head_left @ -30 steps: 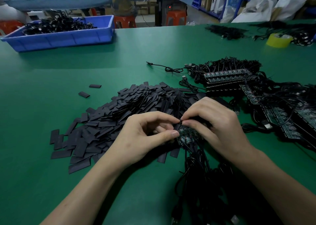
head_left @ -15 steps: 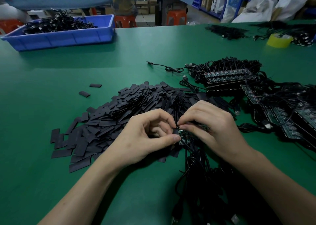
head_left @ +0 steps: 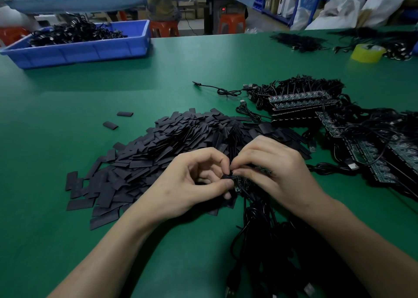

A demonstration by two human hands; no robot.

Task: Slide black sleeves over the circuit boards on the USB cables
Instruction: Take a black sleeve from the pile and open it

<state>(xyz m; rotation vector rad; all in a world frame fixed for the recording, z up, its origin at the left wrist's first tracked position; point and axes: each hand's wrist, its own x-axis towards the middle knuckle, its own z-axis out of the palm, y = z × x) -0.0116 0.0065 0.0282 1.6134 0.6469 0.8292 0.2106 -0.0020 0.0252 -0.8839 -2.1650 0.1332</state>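
Note:
A big heap of flat black sleeves [head_left: 172, 148] covers the green table [head_left: 67, 107] in the middle. My left hand [head_left: 192, 184] pinches one black sleeve [head_left: 226, 176] between thumb and forefinger. My right hand [head_left: 273, 171] pinches a small green circuit board [head_left: 243, 183] right against that sleeve. Black USB cables [head_left: 260, 241] run from the board toward me. How far the sleeve sits over the board is hidden by my fingers.
Rows of circuit boards with tangled cables [head_left: 300, 100] lie at right, more boards [head_left: 373, 159] at far right. A blue bin [head_left: 90, 51] of black cables stands back left, a yellow tape roll [head_left: 367, 52] back right. Two stray sleeves [head_left: 117, 119] lie left of the heap.
Both hands have shifted slightly toward me and closed together over the board; the left thumb now presses the sleeve against the board's end.

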